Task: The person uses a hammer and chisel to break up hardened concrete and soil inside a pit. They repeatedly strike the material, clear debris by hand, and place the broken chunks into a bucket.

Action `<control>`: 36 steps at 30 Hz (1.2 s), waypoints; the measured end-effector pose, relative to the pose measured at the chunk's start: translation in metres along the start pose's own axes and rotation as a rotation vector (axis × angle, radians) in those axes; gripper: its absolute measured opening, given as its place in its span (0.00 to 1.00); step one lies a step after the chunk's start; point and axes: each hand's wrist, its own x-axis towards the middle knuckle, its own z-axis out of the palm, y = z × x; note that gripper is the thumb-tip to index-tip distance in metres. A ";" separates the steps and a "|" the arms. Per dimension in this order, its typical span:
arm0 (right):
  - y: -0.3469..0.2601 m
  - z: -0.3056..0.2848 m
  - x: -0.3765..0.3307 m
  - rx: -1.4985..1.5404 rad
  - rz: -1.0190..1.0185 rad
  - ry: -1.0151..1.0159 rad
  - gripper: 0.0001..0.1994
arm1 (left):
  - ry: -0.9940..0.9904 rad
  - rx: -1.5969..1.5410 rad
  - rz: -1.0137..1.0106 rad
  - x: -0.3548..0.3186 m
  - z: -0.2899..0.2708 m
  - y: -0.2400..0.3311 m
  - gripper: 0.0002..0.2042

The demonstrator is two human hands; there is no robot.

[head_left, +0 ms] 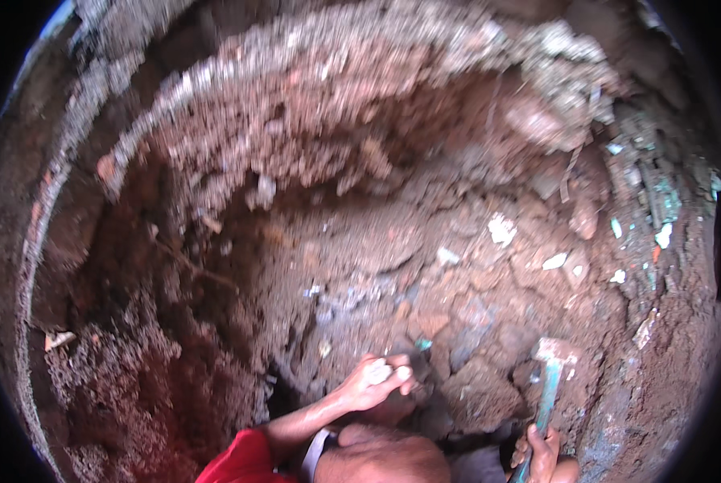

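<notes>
My left hand reaches out from a red sleeve over the broken ground at the lower middle. Its fingers are curled in, and blur hides what they hold, if anything. A dark lump lies right by the fingertips. Lower right, my right hand is wrapped round the handle of a hammer. The handle is blue-green and points up and away from me. Its blocky head, smeared with soil, is at the far end above the rubble.
Ahead rises a rough earth bank with a crusty pale rim. Brown soil clods and white fragments lie in front. A thin root or stick is on the left. Blue-green scraps dot the right slope.
</notes>
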 end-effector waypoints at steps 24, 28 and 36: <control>-0.145 -0.003 -0.081 -0.164 -0.791 -0.343 0.13 | 0.884 0.218 1.565 0.018 -0.089 0.375 0.26; -0.276 0.026 -0.140 -0.098 -0.937 -0.327 0.16 | 0.718 0.182 1.735 0.046 -0.125 0.453 0.23; -0.493 0.090 -0.230 -0.176 -0.941 -0.287 0.14 | 0.681 0.654 1.579 0.153 -0.123 0.615 0.16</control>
